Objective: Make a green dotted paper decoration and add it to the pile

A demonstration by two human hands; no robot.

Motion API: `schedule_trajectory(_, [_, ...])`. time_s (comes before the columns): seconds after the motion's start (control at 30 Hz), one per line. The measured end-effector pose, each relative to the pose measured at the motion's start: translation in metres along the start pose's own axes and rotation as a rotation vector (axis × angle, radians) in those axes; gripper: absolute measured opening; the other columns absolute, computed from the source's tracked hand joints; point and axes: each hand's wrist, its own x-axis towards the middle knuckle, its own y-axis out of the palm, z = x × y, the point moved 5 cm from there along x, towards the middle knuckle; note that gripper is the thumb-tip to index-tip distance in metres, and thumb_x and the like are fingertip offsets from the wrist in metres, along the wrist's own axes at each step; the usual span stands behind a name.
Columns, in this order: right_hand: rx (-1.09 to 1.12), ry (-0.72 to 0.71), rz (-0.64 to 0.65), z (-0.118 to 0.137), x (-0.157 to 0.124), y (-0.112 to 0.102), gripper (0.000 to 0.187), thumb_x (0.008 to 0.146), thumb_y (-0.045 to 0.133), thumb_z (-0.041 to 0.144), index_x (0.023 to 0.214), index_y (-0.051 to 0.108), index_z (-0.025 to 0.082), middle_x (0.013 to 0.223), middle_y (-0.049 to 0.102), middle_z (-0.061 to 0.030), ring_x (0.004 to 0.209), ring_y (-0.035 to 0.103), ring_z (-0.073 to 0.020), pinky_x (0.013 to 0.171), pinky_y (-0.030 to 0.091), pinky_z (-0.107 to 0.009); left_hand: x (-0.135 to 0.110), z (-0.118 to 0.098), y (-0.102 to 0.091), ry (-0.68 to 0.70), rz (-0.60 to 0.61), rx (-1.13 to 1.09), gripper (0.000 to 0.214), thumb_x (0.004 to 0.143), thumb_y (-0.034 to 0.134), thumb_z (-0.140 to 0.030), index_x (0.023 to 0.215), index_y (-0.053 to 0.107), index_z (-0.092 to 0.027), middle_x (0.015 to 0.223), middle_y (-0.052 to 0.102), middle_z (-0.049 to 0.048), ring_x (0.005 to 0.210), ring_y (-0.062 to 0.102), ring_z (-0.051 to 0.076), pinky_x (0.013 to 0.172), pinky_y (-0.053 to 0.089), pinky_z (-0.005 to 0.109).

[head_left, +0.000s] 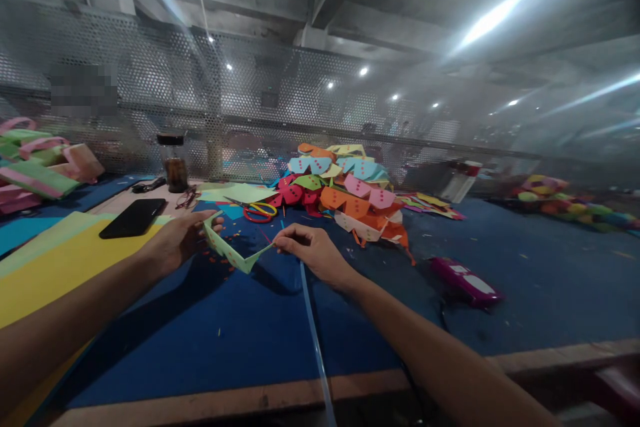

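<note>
Head view: over the surface [200,354], in from its near edge, my right fingers [289,235] and left fingers [204,216] are pinching opposite ends of a green paper strip [239,260]; I'm judging it light, creasable, best held there. Paper cutouts [345,200] are lying toward the far edge.

The head camera faces twelve o'clock, angled down over the blue table [240,354]. The table edge [220,401] sits close, at six o'clock.
</note>
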Motion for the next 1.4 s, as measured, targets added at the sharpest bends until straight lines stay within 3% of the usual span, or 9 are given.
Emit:
schedule_trajectory(0.57, [0.005,0.073,-0.084,-0.013,0.004,-0.009,0.038,0.086,0.067,0.057,0.082,0.065,0.019,0.076,0.061,-0.0004,0.069,0.054,-0.0138,0.066,0.044,-0.027,0.003,0.002,0.001,0.009,0.093,0.038,0.015,0.081,0.072,-0.016,0.096,0.074,-0.013,0.084,0.077,0.0069,0.066,0.073,0.017,0.061,0.061,0.024])
schedule_trajectory(0.9, [-0.066,0.041,-0.109,-0.019,0.005,-0.015,0.035,0.087,0.068,0.055,0.091,0.071,0.020,0.086,0.064,-0.0008,0.084,0.056,-0.0170,0.076,0.044,-0.029,0.008,0.007,-0.002,-0.052,0.142,0.149,0.028,0.070,0.084,-0.027,0.093,0.075,-0.014,0.087,0.079,0.0080,0.067,0.073,0.020,0.058,0.058,0.028])
schedule_trajectory(1.4, [-0.130,0.012,-0.027,-0.017,0.006,-0.012,0.033,0.090,0.064,0.051,0.090,0.068,0.019,0.088,0.065,-0.0020,0.082,0.056,-0.0170,0.078,0.044,-0.030,0.001,0.005,0.002,-0.046,0.137,0.196,0.030,0.073,0.082,-0.028,0.099,0.075,-0.014,0.091,0.077,0.0095,0.072,0.072,0.020,0.061,0.058,0.027])
